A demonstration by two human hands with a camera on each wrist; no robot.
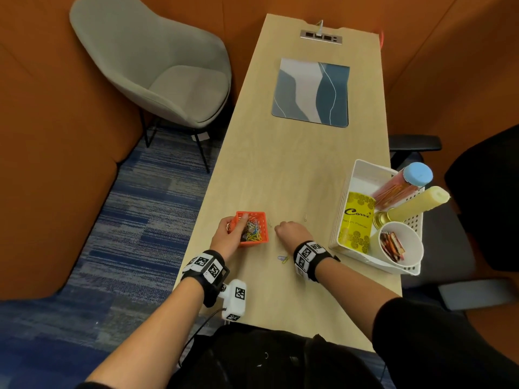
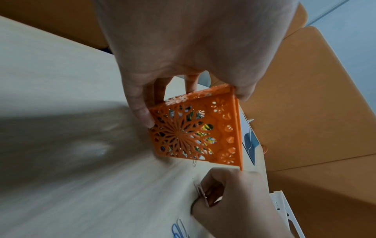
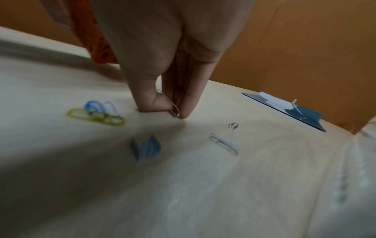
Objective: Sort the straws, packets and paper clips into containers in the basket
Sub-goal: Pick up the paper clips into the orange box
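Paper clips partly sorted; both hands engaged on the table (image 1: 266, 169).

Left hand (image 1: 230, 234) curled round the orange lattice box (image 1: 254, 228) of mixed clips, near the table's left edge. Right hand (image 1: 292, 231) pinching a silver paper clip (image 3: 175, 109) between thumb and fingertip, at the tabletop. Loose blue and yellow clips (image 1: 283, 259) just beside the right wrist. White basket (image 1: 345, 209) at right, holding jar, tin and paper cup of packets (image 1: 393, 245).

Seen from the head, looking forward and steeply down the bench (image 1: 280, 164), both hands lie below. The left wrist view peers along the left hand (image 2: 193, 53) from very close (the right hand (image 2: 234, 206) shows just beyond it). The right wrist view looks along the right hand's fingers (image 3: 191, 99), low over the same bench.
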